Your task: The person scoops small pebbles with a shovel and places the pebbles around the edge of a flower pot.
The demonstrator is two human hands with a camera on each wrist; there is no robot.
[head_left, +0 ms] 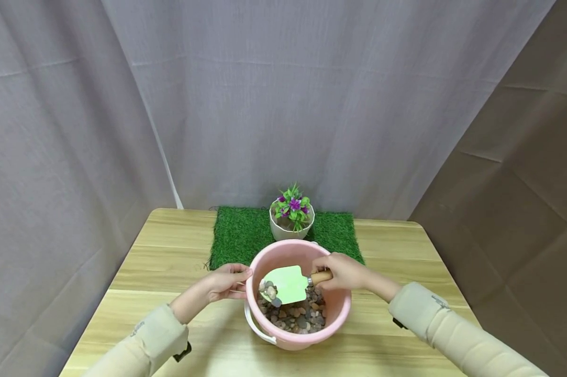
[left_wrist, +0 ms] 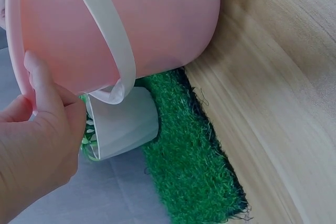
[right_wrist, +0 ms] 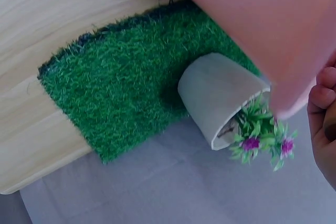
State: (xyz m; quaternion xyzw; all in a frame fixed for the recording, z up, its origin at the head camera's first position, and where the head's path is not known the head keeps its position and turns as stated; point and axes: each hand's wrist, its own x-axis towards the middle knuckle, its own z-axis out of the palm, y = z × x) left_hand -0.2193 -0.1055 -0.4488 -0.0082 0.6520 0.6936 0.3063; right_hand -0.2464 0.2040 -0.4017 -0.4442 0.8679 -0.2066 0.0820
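Note:
A pink bucket [head_left: 345,309] stands on the table with small pebbles [head_left: 302,320] in its bottom. My left hand [head_left: 225,283] pinches the bucket's left rim, thumb at the top edge and fingers against the outer wall. In my right hand [head_left: 343,271] is the wooden handle of a garden trowel [head_left: 289,285], gripped over the bucket's right side. The trowel's light green blade points left inside the bucket's mouth, with several pebbles [head_left: 269,290] at its tip. Only part of the right hand shows in the right wrist view, at the edge.
Behind the bucket, a white flowerpot [head_left: 290,232] with purple flowers [head_left: 295,204] stands on a green artificial grass mat [head_left: 241,235]. The bucket's white handle [head_left: 259,327] hangs down at its front left. Grey curtains [head_left: 283,104] rise behind the wooden table [head_left: 170,246].

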